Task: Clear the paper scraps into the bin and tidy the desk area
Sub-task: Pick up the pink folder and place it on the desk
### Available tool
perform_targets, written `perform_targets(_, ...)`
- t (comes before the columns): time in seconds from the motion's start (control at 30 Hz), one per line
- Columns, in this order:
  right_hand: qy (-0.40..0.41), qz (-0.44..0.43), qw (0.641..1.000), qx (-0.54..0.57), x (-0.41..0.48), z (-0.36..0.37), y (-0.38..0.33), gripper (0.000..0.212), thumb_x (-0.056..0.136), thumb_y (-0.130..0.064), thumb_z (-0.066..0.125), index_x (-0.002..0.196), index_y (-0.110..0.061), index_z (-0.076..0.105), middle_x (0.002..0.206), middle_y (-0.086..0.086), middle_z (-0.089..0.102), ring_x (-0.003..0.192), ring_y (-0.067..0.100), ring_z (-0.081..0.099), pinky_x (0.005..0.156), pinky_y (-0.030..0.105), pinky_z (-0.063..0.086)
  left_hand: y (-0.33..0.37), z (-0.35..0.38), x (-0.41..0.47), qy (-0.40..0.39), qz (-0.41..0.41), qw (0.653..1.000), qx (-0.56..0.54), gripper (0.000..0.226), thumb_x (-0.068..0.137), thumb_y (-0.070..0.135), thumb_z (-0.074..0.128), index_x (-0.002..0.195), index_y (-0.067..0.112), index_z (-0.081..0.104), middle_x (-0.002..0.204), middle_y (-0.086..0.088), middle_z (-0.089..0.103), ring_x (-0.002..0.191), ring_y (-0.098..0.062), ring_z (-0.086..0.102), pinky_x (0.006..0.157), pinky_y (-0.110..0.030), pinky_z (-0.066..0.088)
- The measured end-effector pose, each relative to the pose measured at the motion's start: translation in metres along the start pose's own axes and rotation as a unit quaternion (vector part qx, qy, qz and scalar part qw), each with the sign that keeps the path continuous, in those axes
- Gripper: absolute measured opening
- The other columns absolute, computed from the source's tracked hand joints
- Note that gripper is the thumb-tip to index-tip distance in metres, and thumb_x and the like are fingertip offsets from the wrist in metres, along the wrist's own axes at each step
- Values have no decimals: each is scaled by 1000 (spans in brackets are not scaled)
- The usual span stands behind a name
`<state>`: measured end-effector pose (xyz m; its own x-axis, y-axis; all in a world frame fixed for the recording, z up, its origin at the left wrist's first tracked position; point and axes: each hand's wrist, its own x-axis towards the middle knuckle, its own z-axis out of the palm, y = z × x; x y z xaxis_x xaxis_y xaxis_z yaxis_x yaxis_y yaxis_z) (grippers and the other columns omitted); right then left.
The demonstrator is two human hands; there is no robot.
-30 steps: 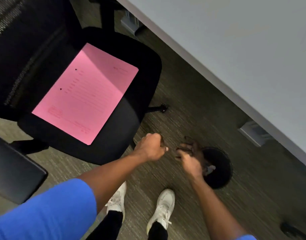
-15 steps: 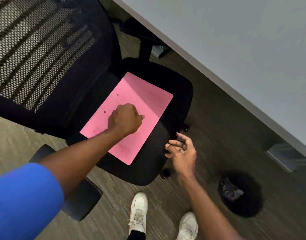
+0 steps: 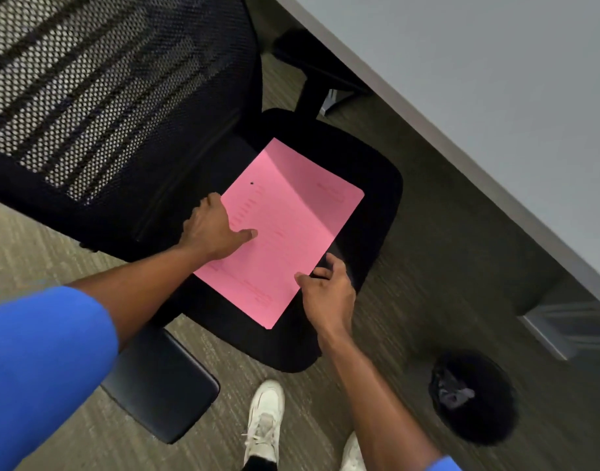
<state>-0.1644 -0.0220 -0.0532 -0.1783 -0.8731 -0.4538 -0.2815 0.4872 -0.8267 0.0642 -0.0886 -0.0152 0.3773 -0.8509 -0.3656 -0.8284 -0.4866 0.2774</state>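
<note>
Work is shifting from bin (image 3: 490,421) to pink sheet (image 3: 291,243) on chair (image 3: 376,202), left hand (image 3: 213,229) laying its thumb across it, grip unclear, right hand (image 3: 329,292) pinching its edge.

No legible text, label, brand or number. The pink sheet (image 3: 291,229) on the chair seat (image 3: 376,195) carries faint printed lines, with one short block near its upper right corner and another near its lower edge, all too blurred to read.

I see mesh backrest (image 3: 104,96) walling off ten o'clock, desk (image 3: 495,96) overhanging two o'clock, armrest (image 3: 162,396) at seven, open carpet (image 3: 410,300) toward bin (image 3: 492,423) at five.
</note>
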Motion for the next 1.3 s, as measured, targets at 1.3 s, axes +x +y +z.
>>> perform_targets(1.3, -53, -14, 997, -52, -193, -303, -82, 82, 92, -3, 74, 155, -43, 41, 144, -21, 58, 135, 7, 58, 118, 43, 48, 99, -83, -308, -107, -17, 974, -196, 30, 92, 41, 79, 113, 28, 60, 99, 13, 71, 84, -6, 73, 65, -22, 58)
